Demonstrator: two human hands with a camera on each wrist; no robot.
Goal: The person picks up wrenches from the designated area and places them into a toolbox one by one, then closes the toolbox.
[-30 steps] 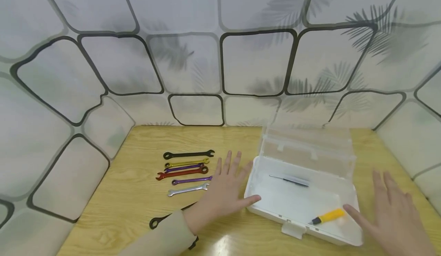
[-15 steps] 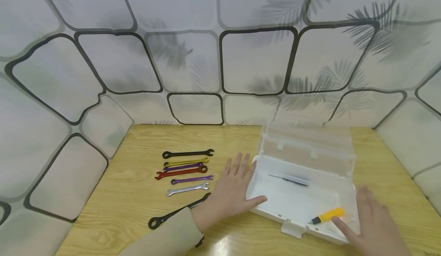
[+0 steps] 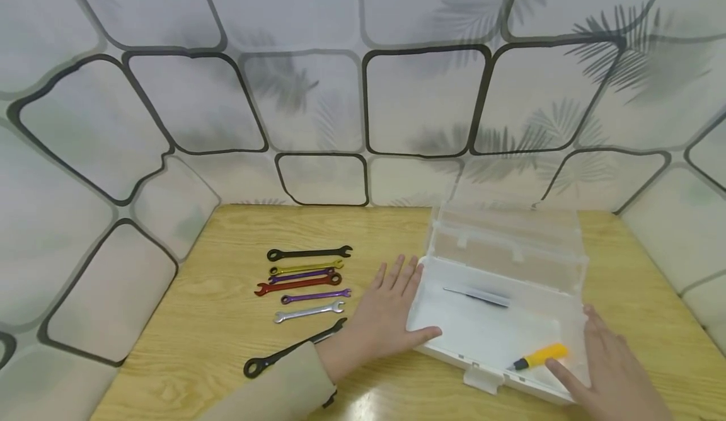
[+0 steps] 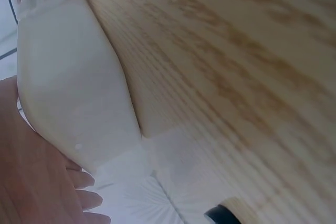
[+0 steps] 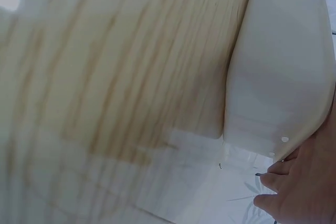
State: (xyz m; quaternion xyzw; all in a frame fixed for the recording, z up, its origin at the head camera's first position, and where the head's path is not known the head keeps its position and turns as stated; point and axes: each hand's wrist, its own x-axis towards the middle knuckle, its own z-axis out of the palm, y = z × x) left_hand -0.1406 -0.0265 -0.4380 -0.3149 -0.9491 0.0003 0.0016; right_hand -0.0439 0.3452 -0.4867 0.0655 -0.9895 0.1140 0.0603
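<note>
A white plastic box [image 3: 437,353] stands on the table with its clear lid [image 3: 505,251] swung back. My left hand [image 3: 386,320] lies along the box's left side, fingers straight, thumb stretched over the front rim. On the opposite side my right hand [image 3: 612,370] rests against the wall, its thumb reaching over the rim. Inside the box lie a slim dark pen-like tool [image 3: 482,297] and a yellow-handled tool [image 3: 544,355] with a black collar and short tip. Both wrist views show the box wall [image 4: 68,77] with fingers [image 5: 278,179] beside it.
Left of the box lie several wrenches: a black wrench [image 3: 309,253] at the back, a yellow wrench [image 3: 306,268], a red wrench [image 3: 300,283], purple ones, a silver wrench [image 3: 309,312] and another black wrench [image 3: 295,347] near my left sleeve [image 3: 289,386]. Patterned walls edge the wooden table [image 3: 227,263].
My right hand has moved left from beside the box to its right wall. The left hand has shifted slightly right onto the left wall. Box and tools look unmoved.
</note>
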